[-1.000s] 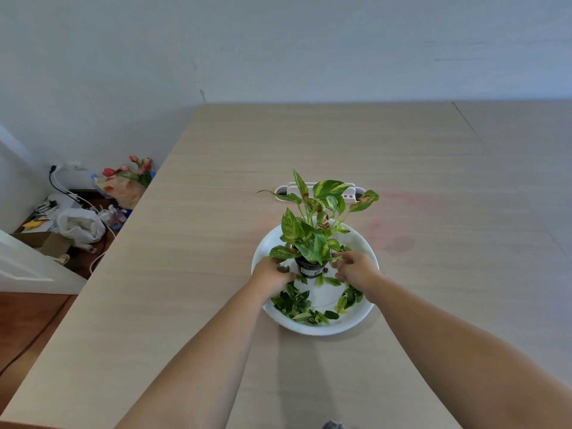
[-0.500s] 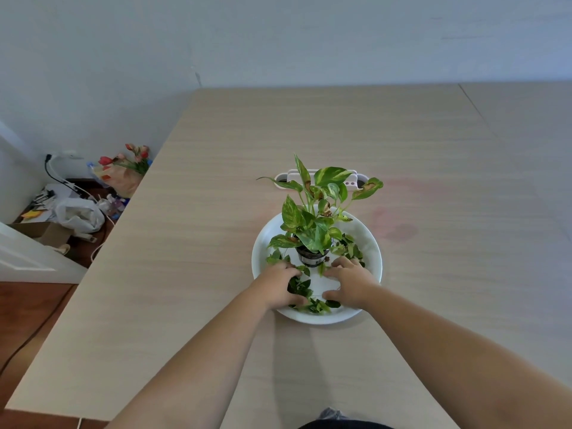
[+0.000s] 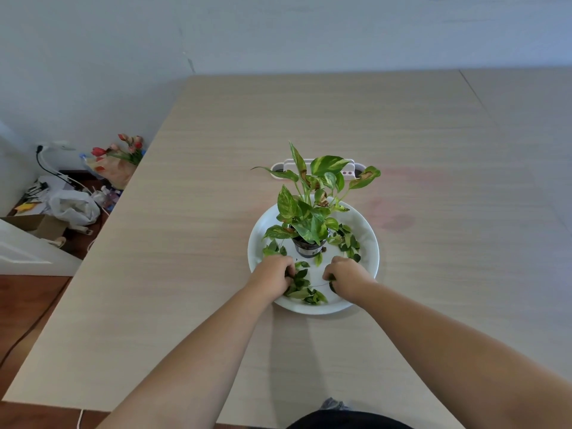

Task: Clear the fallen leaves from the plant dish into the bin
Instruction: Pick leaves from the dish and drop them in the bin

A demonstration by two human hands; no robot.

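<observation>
A white round dish (image 3: pixel 370 243) sits on the wooden table with a small potted plant (image 3: pixel 309 218) standing in its middle. Loose green fallen leaves (image 3: pixel 305 289) lie in the dish in front of the pot, and more leaves (image 3: pixel 349 243) lie to the pot's right. My left hand (image 3: pixel 274 274) is in the dish's near left part with its fingers curled round a bunch of leaves. My right hand (image 3: pixel 348 277) is in the near right part, fingers curled on leaves too. No bin is in view.
A white power socket block (image 3: pixel 349 171) is set into the table behind the plant. On the floor to the left lie a flower bouquet (image 3: pixel 117 159), a white plastic bag (image 3: pixel 74 205), a cardboard box (image 3: pixel 34 226) and cables.
Both hands have come back from beside the pot to the near part of the dish and curled over the loose leaves. The camera has tilted down a little.
</observation>
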